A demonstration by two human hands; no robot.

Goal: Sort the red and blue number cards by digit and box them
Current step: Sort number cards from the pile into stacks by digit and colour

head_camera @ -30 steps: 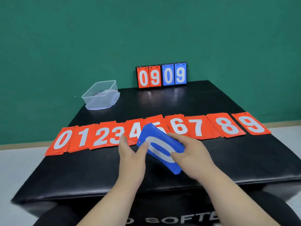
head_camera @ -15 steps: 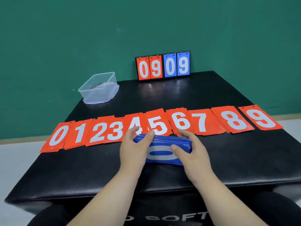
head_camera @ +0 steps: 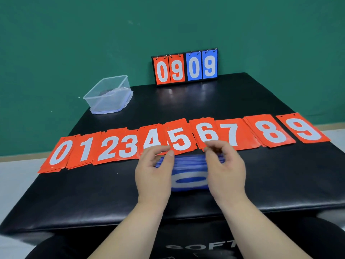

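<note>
A stack of blue number cards [head_camera: 189,181] lies flat on the black padded table [head_camera: 283,176], a white 0 facing up. My left hand [head_camera: 154,172] hovers over its left end and my right hand [head_camera: 226,171] over its right end. Both have loosely curled fingers raised off the stack, and neither grips a card. Just behind runs a row of red card piles from the red 0 pile [head_camera: 59,153] to the red 9 pile [head_camera: 304,128], in digit order and partly overlapping. My fingertips cover the near edges of the 4, 5 and 6 piles.
A clear plastic box [head_camera: 109,94] sits at the table's far left. A small flip scoreboard [head_camera: 184,67] reading 09 in red and 09 in blue stands at the back against the green wall. The table's front edge is close to my forearms.
Both hands brought the blue stack down from a tilted hold, laid it flat on the table and lifted their fingers off it. The view moved closer.
</note>
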